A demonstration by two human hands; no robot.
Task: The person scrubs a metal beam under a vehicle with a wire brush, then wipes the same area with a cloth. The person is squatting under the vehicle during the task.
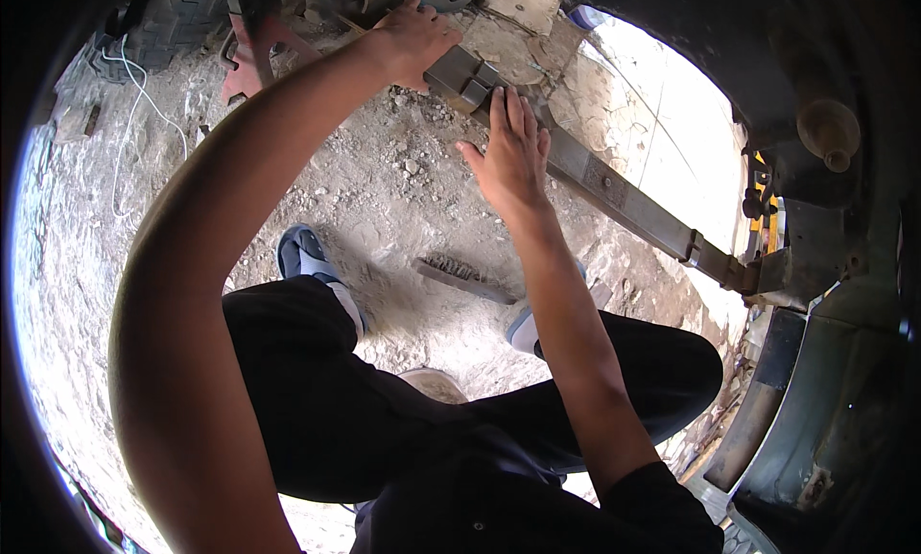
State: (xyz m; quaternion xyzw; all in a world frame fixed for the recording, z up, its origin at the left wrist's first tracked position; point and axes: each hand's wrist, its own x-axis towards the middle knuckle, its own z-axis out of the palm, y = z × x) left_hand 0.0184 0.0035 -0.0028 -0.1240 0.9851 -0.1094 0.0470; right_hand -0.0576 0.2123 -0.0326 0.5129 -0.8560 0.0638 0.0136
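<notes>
A long dark leaf spring (628, 199) slants from the top middle down to a bracket at the right. My left hand (413, 44) is closed over its upper part, the thumb on the near side and the fingers reaching across the top. A metal clip (478, 86) wraps the spring between my two hands. My right hand (515, 156) lies against the spring just past that clip, fingers stretched out and thumb apart, holding nothing. On the dirt between my feet rests a wire brush (462, 280), bristles facing up.
A red stand (257, 60) is at the upper left, near a treaded tyre (173, 22) and a white cord (144, 94). Dark vehicle body panels (815, 400) close in on the right. Loose gravel (413, 161) covers the ground below the spring.
</notes>
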